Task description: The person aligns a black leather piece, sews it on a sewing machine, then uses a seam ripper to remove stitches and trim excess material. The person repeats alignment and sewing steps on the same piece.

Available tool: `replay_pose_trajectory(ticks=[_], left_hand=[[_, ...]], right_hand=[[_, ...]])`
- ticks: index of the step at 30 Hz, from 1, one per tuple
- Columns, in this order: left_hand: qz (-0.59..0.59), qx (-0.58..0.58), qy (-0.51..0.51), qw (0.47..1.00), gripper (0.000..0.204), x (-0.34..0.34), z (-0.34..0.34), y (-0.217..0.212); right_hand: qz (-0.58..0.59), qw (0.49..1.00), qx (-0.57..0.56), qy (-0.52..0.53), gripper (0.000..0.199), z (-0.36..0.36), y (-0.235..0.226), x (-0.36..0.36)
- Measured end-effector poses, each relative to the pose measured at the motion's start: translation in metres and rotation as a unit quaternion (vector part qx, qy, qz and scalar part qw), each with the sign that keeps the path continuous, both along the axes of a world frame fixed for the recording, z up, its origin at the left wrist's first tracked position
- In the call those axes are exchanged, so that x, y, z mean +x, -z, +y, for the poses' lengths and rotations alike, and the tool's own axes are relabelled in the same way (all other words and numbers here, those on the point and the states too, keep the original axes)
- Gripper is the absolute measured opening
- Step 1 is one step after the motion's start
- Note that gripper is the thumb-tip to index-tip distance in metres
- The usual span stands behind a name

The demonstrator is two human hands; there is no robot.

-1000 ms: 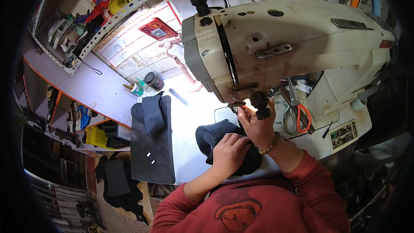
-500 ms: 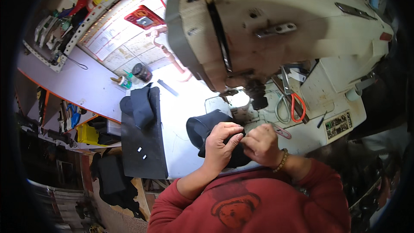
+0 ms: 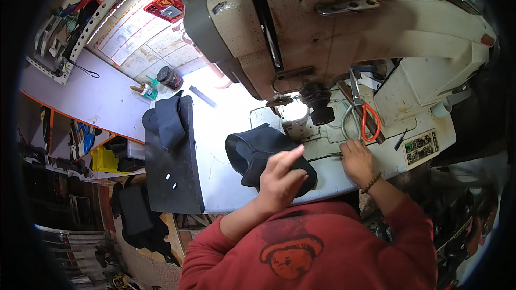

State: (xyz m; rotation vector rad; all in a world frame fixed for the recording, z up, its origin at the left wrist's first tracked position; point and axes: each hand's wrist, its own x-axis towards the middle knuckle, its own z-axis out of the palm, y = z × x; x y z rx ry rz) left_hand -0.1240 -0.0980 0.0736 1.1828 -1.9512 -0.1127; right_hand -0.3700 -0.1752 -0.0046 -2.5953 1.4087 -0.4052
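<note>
A black, shaped fabric piece (image 3: 266,142), like a shoe upper with a hollow opening at its left, lies on the white sewing machine bed. Above its right side is my left hand (image 3: 282,177), slightly raised, with some fingers stretched toward the upper right and apart from the others; I see nothing held there. My right hand (image 3: 357,162) is closed at the table right of the fabric. From its fingers thin dark blades (image 3: 325,157) point left, apparently small thread snips; their handles are hidden in the hand.
The big sewing machine head (image 3: 301,37) overhangs the work. Red-handled scissors (image 3: 370,123) lie at the right, near a small screwdriver (image 3: 400,138). Another black piece (image 3: 167,123) rests on a dark board (image 3: 177,182) at left. Jars (image 3: 170,78) stand behind it.
My hands have parted. The right went right and down to the table and closed around the snips lying there; the left stays over the fabric, its fingers now pointing up and right.
</note>
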Motion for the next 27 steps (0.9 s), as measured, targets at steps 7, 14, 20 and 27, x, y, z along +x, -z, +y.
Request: replay_pose_trajectory(ticks=[7,14,20,27], left_hand=[[0.307,0.273,0.082,0.908,0.007,0.009,-0.003,-0.004],[0.292,0.269,0.121,0.910,0.007,0.012,-0.002,-0.009],[0.261,0.263,0.132,0.919,0.009,0.011,-0.005,-0.011],[0.225,0.254,0.137,0.931,0.023,0.010,-0.005,-0.016]], right_hand=[[-0.358,0.835,0.403,-0.112,0.016,0.011,-0.045,0.029],[-0.428,0.619,0.646,-0.126,0.037,0.010,-0.068,0.052],[-0.468,0.647,0.576,-0.172,0.037,0.007,-0.061,0.056],[-0.215,0.966,0.137,0.034,0.031,0.014,-0.028,0.017]])
